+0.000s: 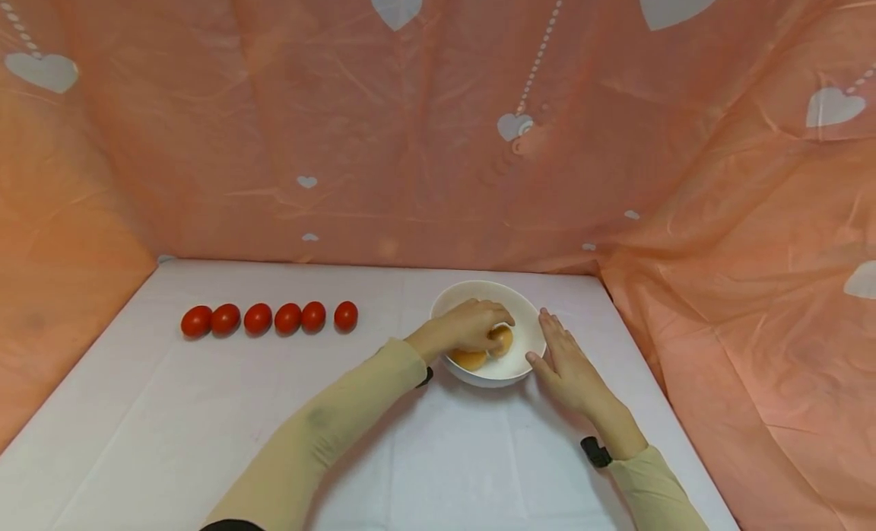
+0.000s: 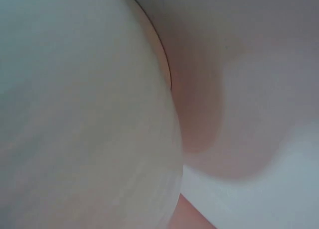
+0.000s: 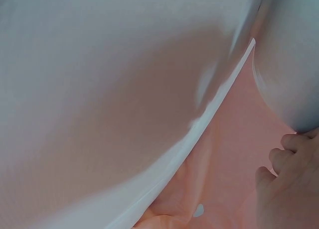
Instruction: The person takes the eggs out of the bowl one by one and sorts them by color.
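A white bowl point(image 1: 483, 382) stands on the table, its outer wall point(image 2: 89, 114) filling much of the left wrist view. My left hand point(image 1: 472, 324) reaches into it from the left. Its fingers and thumb curl round a yellow-orange round thing point(image 1: 503, 339), partly hidden by the hand. Another yellow-orange piece point(image 1: 469, 360) lies beneath that hand, against the bowl's near left side. At the right rim my right hand point(image 1: 571, 371) rests with fingers extended along the outside and thumb near the edge. The right wrist view has its fingers point(image 3: 281, 159) against the bowl wall point(image 3: 289, 64).
Several red cherry tomatoes point(image 1: 258, 319) lie in a row on the white cloth-covered table point(image 1: 171, 440), left of the bowl. An orange curtain with white hearts point(image 1: 424, 151) hangs behind and at both sides. Beyond my right arm runs the table's right edge.
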### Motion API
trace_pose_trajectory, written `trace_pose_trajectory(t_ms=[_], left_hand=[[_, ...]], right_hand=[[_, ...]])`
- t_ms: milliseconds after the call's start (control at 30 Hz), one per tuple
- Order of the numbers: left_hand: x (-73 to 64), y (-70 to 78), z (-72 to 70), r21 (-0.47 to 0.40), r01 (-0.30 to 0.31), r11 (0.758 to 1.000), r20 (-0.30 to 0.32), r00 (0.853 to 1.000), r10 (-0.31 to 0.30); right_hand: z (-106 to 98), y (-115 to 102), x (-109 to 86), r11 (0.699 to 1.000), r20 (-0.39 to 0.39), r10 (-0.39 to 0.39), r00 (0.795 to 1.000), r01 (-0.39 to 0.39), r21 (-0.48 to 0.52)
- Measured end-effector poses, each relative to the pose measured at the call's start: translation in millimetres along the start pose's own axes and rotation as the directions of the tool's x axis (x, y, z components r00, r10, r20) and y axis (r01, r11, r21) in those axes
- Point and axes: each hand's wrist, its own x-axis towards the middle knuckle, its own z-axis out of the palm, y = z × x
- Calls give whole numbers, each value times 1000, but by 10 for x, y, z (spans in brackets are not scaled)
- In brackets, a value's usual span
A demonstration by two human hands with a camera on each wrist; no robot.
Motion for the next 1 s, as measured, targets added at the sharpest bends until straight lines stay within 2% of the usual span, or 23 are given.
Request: trace_pose_trajectory(t_ms=[400,733,1000], left_hand=[[-7,42,58,56,15,998,29,999,-17],[-16,50,49,17,4,1000,24,1000,-5],[-58,56,10,-15,4,1000,-25,1000,-5]], right_hand=[[11,1,5,1000,-3,-1,1000,1,-14],[18,-7,-4,1000,-8,-1,1000,1,-6],[23,2,-10,1000,-14,-6,1000,6,-6]])
